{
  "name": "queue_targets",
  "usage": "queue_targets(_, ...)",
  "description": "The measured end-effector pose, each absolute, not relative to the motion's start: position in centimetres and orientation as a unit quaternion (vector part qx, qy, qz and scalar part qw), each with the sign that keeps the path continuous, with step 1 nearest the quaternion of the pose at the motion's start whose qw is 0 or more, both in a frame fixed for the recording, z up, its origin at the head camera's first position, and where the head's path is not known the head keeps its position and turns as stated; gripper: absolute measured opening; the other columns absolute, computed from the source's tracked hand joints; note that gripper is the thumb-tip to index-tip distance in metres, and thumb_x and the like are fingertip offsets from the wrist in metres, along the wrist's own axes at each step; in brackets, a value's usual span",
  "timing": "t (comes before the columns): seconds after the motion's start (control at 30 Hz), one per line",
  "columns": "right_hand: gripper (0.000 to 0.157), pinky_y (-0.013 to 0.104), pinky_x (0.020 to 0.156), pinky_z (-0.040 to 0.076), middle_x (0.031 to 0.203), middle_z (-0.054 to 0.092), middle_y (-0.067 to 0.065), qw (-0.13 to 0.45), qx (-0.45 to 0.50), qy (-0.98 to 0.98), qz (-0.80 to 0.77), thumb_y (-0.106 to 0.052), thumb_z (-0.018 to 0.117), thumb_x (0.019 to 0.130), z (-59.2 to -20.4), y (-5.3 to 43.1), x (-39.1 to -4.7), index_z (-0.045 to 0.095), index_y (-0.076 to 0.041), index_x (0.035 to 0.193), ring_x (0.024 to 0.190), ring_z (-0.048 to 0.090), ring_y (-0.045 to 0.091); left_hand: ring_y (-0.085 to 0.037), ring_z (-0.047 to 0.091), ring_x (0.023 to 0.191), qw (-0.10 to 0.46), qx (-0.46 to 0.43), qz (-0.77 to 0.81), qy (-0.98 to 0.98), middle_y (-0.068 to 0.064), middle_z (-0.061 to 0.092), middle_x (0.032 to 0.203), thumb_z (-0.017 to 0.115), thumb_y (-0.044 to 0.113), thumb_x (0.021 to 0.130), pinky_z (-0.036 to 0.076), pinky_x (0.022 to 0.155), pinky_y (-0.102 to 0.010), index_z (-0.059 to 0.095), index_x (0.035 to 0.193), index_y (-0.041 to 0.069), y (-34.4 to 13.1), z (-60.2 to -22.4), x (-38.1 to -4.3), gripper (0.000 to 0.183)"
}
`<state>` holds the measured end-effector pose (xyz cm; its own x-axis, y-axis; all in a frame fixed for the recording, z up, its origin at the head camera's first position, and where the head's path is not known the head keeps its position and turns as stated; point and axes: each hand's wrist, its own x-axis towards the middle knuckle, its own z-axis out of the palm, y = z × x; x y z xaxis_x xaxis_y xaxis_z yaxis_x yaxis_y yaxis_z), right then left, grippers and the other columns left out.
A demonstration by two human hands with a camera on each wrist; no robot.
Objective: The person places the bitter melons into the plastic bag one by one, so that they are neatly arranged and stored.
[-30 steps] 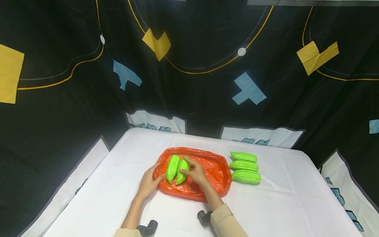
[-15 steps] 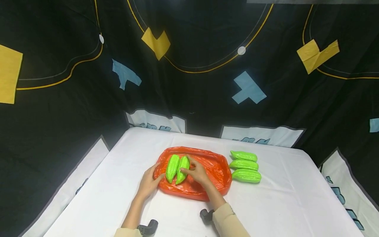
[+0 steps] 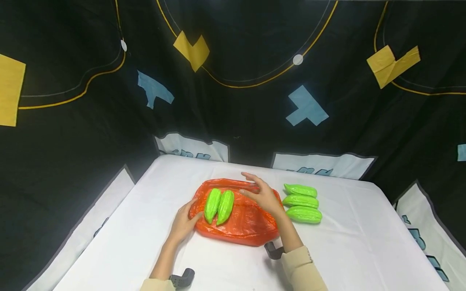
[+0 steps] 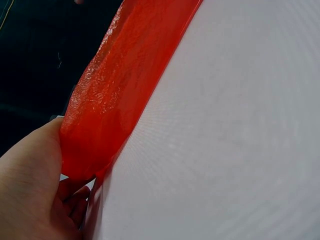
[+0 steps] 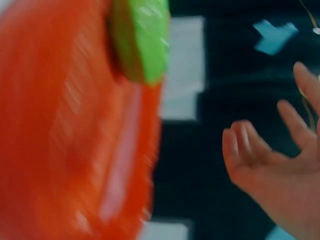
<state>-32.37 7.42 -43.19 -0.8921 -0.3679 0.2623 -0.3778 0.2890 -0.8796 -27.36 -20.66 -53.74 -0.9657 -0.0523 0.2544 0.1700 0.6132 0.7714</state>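
A glossy red plastic bag [image 3: 251, 226] lies spread on the white table, its sides standing up like a shallow tray. Two bright green bitter melons [image 3: 212, 206] rest side by side in its left half. My left hand [image 3: 182, 224] holds the bag's left end; in the left wrist view, the thumb side and curled fingers [image 4: 75, 205] show on either side of the red wall. Raised over the bag's back right part, my right hand [image 3: 263, 197] has its fingers spread and nothing in them. The right wrist view is blurred and shows this hand apart from the bag.
Right of the bag, three more bitter melons [image 3: 302, 201] lie in a stacked row on the white table [image 3: 356, 234]. A black curtain [image 3: 233, 113] with taped paper pieces hangs behind the table.
My right hand has let go of the right-hand melon in the bag and moved up and to the right. The left hand stays at the bag's left end.
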Motion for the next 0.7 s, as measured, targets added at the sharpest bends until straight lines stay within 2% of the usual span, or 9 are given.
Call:
queue_targets(0.17, 0.049, 0.048, 0.092, 0.044, 0.131, 0.051, 0.001, 0.035, 0.274, -0.808, 0.521, -0.028, 0.07, 0.083, -40.7, 10.8, -32.0, 0.054, -0.023, 0.129, 0.111, 0.05, 0.025, -0.04, 0.036, 0.125, 0.128, -0.034, -0.439, -0.889, -0.021, 0.043, 0.136, 0.062, 0.028, 0.088, 0.025, 0.104, -0.056, 0.042, 0.137, 0.005, -20.7, -53.6, -27.3, 0.058)
queue_targets(0.3, 0.046, 0.05, 0.092, 0.043, 0.129, 0.053, 0.0, 0.062, 0.258, -0.826, 0.498, -0.024, 0.07, 0.083, -40.3, 14.1, -31.8, 0.056, -0.021, 0.127, 0.111, 0.05, 0.026, -0.041, 0.037, 0.124, 0.131, -0.037, -0.437, -0.889, -0.022, 0.043, 0.135, 0.062, 0.027, 0.088, 0.025, 0.104, -0.056, 0.042, 0.136, 0.004, -20.7, -53.6, -27.3, 0.057)
queue_targets(0.47, 0.044, 0.052, 0.092, 0.043, 0.126, 0.055, 0.013, 0.092, 0.221, -0.835, 0.495, -0.015, 0.067, 0.085, -39.2, 17.6, -29.9, 0.055, -0.007, 0.127, 0.111, 0.051, 0.034, -0.041, 0.036, 0.125, 0.128, -0.035, -0.434, -0.891, -0.022, 0.043, 0.136, 0.062, 0.027, 0.089, 0.025, 0.104, -0.056, 0.042, 0.137, 0.004, -20.7, -53.7, -27.3, 0.057)
queue_targets(0.57, 0.043, 0.056, 0.092, 0.04, 0.126, 0.054, 0.018, 0.096, 0.209, -0.838, 0.495, -0.009, 0.065, 0.086, -39.9, 19.3, -29.2, 0.054, -0.001, 0.126, 0.111, 0.049, 0.038, -0.041, 0.036, 0.125, 0.129, -0.035, -0.435, -0.891, -0.022, 0.043, 0.135, 0.062, 0.028, 0.089, 0.024, 0.104, -0.056, 0.042, 0.136, 0.004, -20.8, -53.7, -27.3, 0.057)
queue_targets(0.7, 0.043, 0.057, 0.094, 0.037, 0.127, 0.054, 0.015, 0.09, 0.191, -0.846, 0.49, -0.013, 0.066, 0.086, -43.5, 21.9, -30.0, 0.055, -0.004, 0.126, 0.114, 0.048, 0.035, -0.041, 0.036, 0.125, 0.127, -0.035, -0.433, -0.891, -0.022, 0.043, 0.136, 0.061, 0.029, 0.089, 0.024, 0.104, -0.056, 0.042, 0.137, 0.005, -20.9, -53.8, -27.3, 0.057)
